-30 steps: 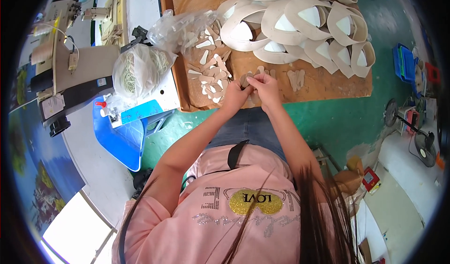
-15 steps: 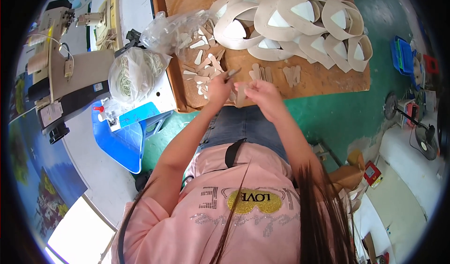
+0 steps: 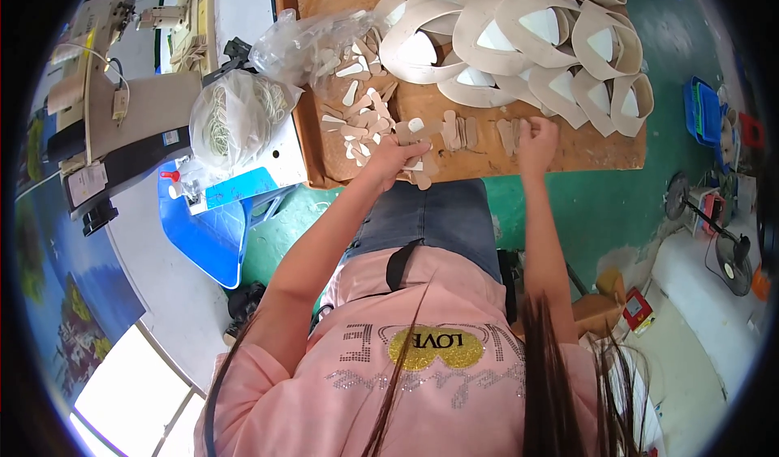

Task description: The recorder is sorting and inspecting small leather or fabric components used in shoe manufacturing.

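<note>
My left hand (image 3: 391, 162) is closed on several small tan tab-shaped pieces (image 3: 427, 167), which fan out past its fingers at the table's near edge. Over to the right, my right hand (image 3: 539, 142) has its fingers pinched together beside a short row of tan tabs (image 3: 508, 136). Whatever lies between those fingertips is hidden. Another row of tabs (image 3: 459, 133) is set out between my two hands. Left of them spreads a loose heap of tan and white tabs (image 3: 363, 124), partly against a clear plastic bag (image 3: 304, 47).
Beige shoe uppers (image 3: 487, 39) with white linings cover the far side of the brown table (image 3: 596, 154). At the left stand a sewing machine (image 3: 134, 124) and a bag of pale cord (image 3: 235, 116). A blue plastic chair (image 3: 207, 238) sits below them.
My right hand has moved away from the left one, rightward to the farther row of tabs. The pieces in my left hand now show fanned out.
</note>
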A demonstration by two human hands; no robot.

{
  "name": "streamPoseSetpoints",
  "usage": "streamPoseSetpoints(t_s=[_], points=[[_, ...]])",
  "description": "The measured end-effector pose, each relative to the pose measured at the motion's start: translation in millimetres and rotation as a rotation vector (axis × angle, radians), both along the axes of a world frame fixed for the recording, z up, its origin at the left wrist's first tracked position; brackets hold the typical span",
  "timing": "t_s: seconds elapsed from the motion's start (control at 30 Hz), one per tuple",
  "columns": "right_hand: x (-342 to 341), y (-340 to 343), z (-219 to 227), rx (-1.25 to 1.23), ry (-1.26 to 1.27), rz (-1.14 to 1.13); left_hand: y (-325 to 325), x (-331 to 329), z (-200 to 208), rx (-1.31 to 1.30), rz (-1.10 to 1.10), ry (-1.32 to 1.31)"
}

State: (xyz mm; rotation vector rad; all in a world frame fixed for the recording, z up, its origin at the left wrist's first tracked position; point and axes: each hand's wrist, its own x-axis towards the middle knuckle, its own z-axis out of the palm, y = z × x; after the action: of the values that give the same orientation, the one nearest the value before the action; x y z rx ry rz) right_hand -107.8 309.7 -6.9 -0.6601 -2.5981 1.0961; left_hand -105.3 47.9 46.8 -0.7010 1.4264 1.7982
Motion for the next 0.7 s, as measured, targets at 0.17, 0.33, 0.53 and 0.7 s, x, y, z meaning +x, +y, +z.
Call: streamPoseSetpoints(t_s=[0.17,0.33,0.53,0.7], points=[[1.1,-85.3,36.4,-0.857,-0.277,0.239,8.9,-1.1,2.8,0.049,0.009,-0.030],[-1.8,-99.1,38.3,-1.190,-0.256,0.069,12.9,-3.1,2.3,0.072,0.019,0.005],[-0.7,-101.3,46.8,-1.261,-0.294,0.035,11.9,-1.8,-2.4,0.109,0.019,-0.034],[11.1,-114.2,35.6,-0.896,-0.158,0.219,11.8,3.7,-15.7,-0.033,-0.012,0.078]])
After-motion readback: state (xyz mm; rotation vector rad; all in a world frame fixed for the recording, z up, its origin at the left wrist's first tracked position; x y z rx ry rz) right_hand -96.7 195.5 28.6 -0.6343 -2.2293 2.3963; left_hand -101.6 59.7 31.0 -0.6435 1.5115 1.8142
